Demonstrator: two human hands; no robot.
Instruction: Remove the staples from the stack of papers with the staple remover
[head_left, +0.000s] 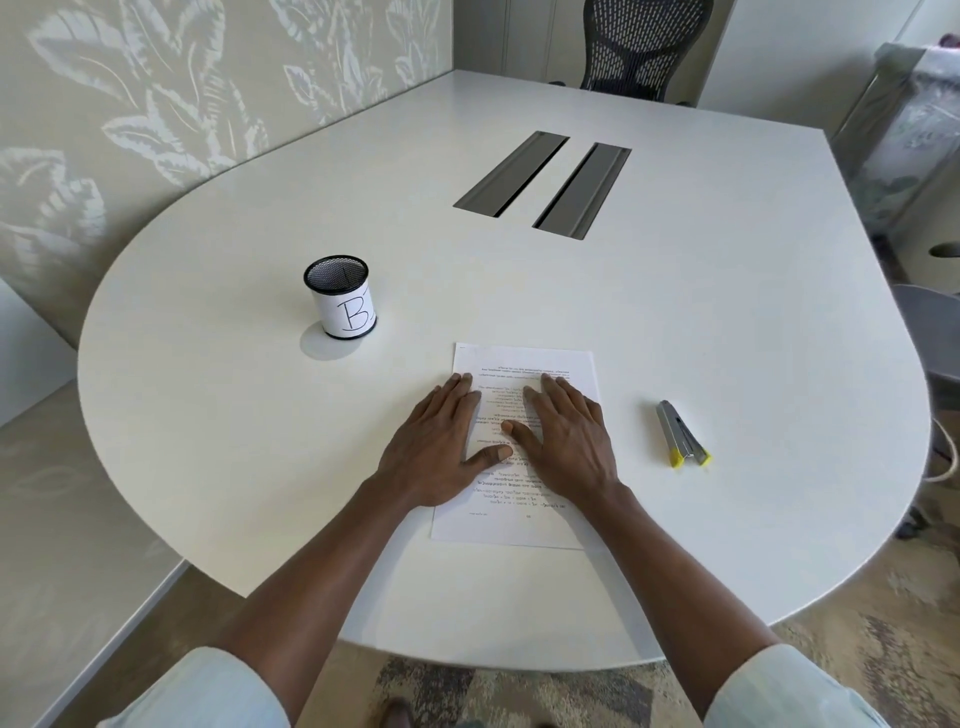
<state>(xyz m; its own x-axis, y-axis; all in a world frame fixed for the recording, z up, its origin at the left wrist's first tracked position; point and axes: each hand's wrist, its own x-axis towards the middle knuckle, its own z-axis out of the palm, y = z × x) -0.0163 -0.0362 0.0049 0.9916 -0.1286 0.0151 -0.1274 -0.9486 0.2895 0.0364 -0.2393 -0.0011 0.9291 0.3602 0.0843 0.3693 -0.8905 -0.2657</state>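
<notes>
**Both hands flat on the papers, remover lying apart to the right**

We have both hands palm-down on the white stack of printed papers (569, 366), which lies at the near middle of the white rounded table (249, 415). The stack's long edges run away from us. Its near edge sits back from the table's curved near rim.

Our left hand (441, 449) straddles the stack's left edge, partly on paper and partly on tabletop. Its fingers are straight and close together and grasp nothing. Our right hand (569, 441) rests on the right half of the page, fingers likewise straight and flat, with nothing in its grasp. The two thumbs lie close together near the middle of the page.

The grey metal staple remover with yellow tips (681, 434) lies on the table to the right of the stack, untouched. A strip of tabletop separates it from the paper's right edge, and a wider stretch lies between it and the table's right rim.

To the far left, well apart from the paper's far corner, stands a black mesh pen cup with a white label marked B (340, 299). Two grey cable slots (582, 192) lie side by side farther off, and a black mesh office chair (644, 41) stands at the table's far edge.
</notes>
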